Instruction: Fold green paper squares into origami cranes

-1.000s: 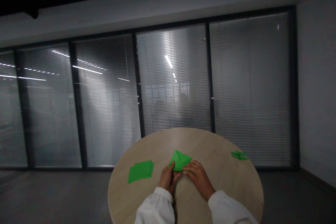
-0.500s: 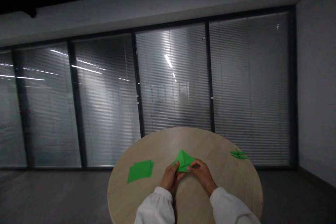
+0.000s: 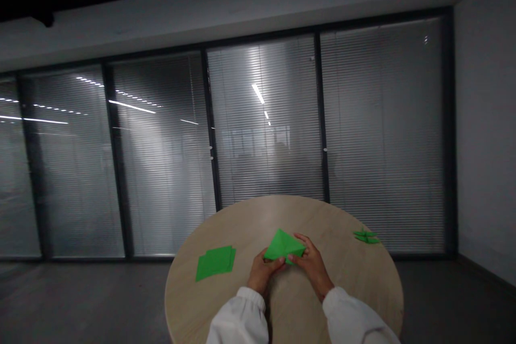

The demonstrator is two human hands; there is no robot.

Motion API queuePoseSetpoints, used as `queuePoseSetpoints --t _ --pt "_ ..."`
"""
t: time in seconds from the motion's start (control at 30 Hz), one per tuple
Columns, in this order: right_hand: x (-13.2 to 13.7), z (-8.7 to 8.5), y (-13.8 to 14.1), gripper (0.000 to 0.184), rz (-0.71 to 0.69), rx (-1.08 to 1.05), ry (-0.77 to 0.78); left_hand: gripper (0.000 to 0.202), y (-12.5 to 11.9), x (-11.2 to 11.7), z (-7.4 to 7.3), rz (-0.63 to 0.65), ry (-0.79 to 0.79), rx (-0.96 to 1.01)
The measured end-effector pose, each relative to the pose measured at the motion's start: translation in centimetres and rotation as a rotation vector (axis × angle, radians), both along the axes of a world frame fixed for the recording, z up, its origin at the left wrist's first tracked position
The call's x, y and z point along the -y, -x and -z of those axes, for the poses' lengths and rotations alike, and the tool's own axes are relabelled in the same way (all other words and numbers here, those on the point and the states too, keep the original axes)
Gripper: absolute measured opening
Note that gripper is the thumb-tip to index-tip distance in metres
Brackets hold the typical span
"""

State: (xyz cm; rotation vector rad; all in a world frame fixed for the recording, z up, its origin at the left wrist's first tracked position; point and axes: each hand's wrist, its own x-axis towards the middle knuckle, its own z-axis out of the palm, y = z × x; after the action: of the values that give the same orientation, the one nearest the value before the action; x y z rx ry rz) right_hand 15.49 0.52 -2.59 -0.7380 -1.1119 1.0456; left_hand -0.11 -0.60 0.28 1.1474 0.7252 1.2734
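A green sheet of folded paper is held between both hands over the middle of the table, its pointed corner facing away from me. My left hand grips its left and near edge, the thumb lying along the bottom. On the right side, my right hand pinches the paper with thumb in front and fingers behind. The undersides of the fingers are partly hidden by the paper.
The round wooden table carries a small stack of green paper squares at left. Folded green paper pieces lie near its right edge. Beyond stands a glass partition with blinds.
My left thumb has slid down and right along the near edge. My right fingers have spread behind the paper's right side, and the paper now looks wider on that side.
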Motion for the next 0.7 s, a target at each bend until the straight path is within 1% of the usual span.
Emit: queuePoseSetpoints --t 0.1,0.27,0.33,0.43,0.57,0.7 --pt "0.0 0.1 0.0 0.076 -0.020 0.010 0.007 0.045 0.1 -0.5 0.3 -0.037 0.024 0.011" --pt "0.6 -0.2 0.2 0.061 -0.005 0.059 -0.001 0.042 0.2 -0.9 0.5 -0.070 -0.012 0.024" --pt "1.1 -0.4 0.3 0.053 -0.017 0.067 -0.014 0.043 0.3 -1.1 0.6 -0.061 -0.019 0.028" --pt "1.4 -0.6 0.4 0.045 -0.041 0.092 -0.013 0.047 0.3 -1.2 0.6 -0.010 -0.041 0.049" --pt "1.2 -0.4 0.6 0.047 -0.083 0.118 0.033 0.046 0.2 -0.8 0.2 0.043 -0.108 0.067" --pt "1.1 -0.4 0.6 0.049 -0.109 0.115 0.023 0.045 0.1 -0.4 -0.2 0.020 -0.126 0.067"
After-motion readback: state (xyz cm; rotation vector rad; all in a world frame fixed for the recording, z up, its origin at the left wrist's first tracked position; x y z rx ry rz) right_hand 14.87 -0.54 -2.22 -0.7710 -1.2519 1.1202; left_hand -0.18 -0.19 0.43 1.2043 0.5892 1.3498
